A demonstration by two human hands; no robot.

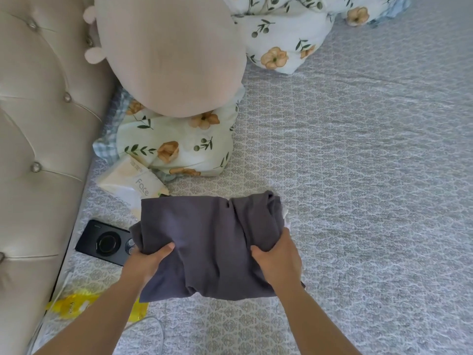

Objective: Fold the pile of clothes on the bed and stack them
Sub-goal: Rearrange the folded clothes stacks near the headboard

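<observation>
Left hand: thumb on top of the dark grey garment, fingers hidden beneath its left edge; pinching the cloth.
Right hand: same hold on the right edge, thumb above, fingers tucked under. Grips set at opposite sides, probably to keep the folded shape from sagging while carried or set down.

Dark grey garment: folded to a rough rectangle, some creases across the top, lower edge slightly uneven. Held low over the patterned bedspread, near the bed's left side; whether resting on it or just above cannot be told. A sliver of white cloth showing at the garment's right edge; hard to say if it is part of it or another item underneath.

Black phone: face down on the bedspread, just beside the left hand, partly covered by the garment's corner.
Tissue pack: beyond the garment, against the floral pillow.
Round beige cushion: on top of that pillow, near the tufted headboard.
Floral quilt: bunched at the far end.
Yellow packet: at the bed's near left edge.

No pile of unfolded clothes in view; no finished stack visible either. Judged stage: one piece folded, awaiting placement.
</observation>
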